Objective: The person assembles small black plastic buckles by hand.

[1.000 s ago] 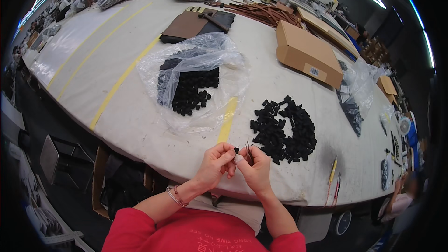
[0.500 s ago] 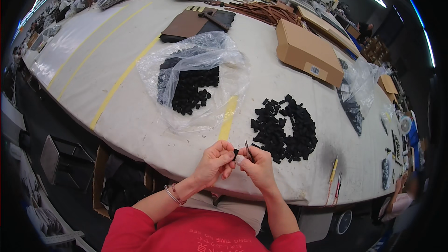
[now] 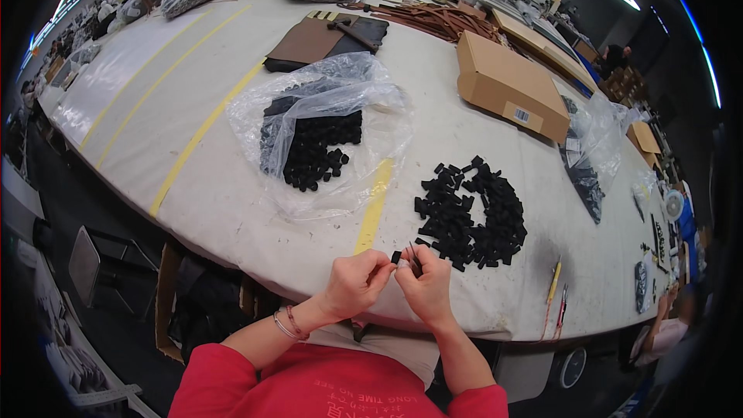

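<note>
My left hand (image 3: 357,282) is closed in a pinch, its fingertips at a small black fabric-like piece (image 3: 396,257) between my hands. Close beside it is my right hand (image 3: 426,282), closed round a slim dark pointed tool (image 3: 414,254) with two tips, tweezers or snips; I cannot tell which. Something white covers the right thumb tip, right against the black piece. A loose pile of similar black pieces (image 3: 503,213) lies just beyond my right hand. Farther left, an open clear plastic bag (image 3: 379,116) holds many more black pieces (image 3: 313,147).
A cardboard box (image 3: 511,85) stands at the back right, near brown straps (image 3: 441,22). Brown and black flat material (image 3: 325,40) lies behind the bag. A yellow-handled tool (image 3: 554,282) and a red one (image 3: 562,313) rest right of the pile. Another person (image 3: 665,333) is at far right.
Both hands have come slightly nearer to me. My left fingers have drawn into a tighter pinch, and the black piece shows more plainly between the hands. The pile and bag stay put.
</note>
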Motion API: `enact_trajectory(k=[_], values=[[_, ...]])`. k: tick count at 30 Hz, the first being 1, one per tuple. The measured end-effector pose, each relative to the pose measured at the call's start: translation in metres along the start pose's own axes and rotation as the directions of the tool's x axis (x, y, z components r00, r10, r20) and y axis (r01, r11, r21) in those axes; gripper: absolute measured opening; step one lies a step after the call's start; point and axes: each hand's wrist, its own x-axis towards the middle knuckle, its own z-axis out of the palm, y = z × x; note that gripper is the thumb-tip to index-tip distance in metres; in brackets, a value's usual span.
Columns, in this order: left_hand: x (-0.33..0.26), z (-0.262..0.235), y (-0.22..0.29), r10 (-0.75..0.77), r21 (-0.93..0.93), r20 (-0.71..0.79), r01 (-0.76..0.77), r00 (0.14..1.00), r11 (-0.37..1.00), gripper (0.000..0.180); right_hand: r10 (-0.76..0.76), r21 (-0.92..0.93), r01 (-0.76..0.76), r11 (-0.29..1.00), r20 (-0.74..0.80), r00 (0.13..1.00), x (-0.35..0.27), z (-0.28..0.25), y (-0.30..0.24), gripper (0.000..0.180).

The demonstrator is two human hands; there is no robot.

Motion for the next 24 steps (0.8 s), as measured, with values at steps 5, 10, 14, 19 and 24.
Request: enact_trajectory(k=[5,10,14,19,24], values=[[0.008,0.0,0.009,-0.54,-0.632,0.337,0.61,0.771,0.478,0.009,-0.136,-0.072,0.134,0.988,-0.035,0.99,-0.003,-0.003,0.003,0.005],[0.011,-0.004,0.01,-0.648,-0.687,0.447,0.701,0.616,0.193,0.014,-0.518,-0.375,0.493,0.785,0.04,0.855,-0.001,-0.001,0.009,0.02],[0.011,-0.007,0.001,-0.589,-0.667,0.55,0.736,0.592,0.116,0.012,-0.537,-0.425,0.514,0.745,0.075,0.84,-0.001,-0.003,0.016,0.021],[0.012,-0.004,0.006,-0.607,-0.669,0.531,0.732,0.591,0.127,0.007,-0.492,-0.303,0.464,0.833,-0.021,0.87,-0.003,0.001,0.012,0.02],[0.007,-0.005,0.003,-0.544,-0.686,0.482,0.682,0.687,0.254,0.005,-0.135,0.146,0.118,0.982,0.114,0.984,-0.001,-0.007,0.016,0.012]])
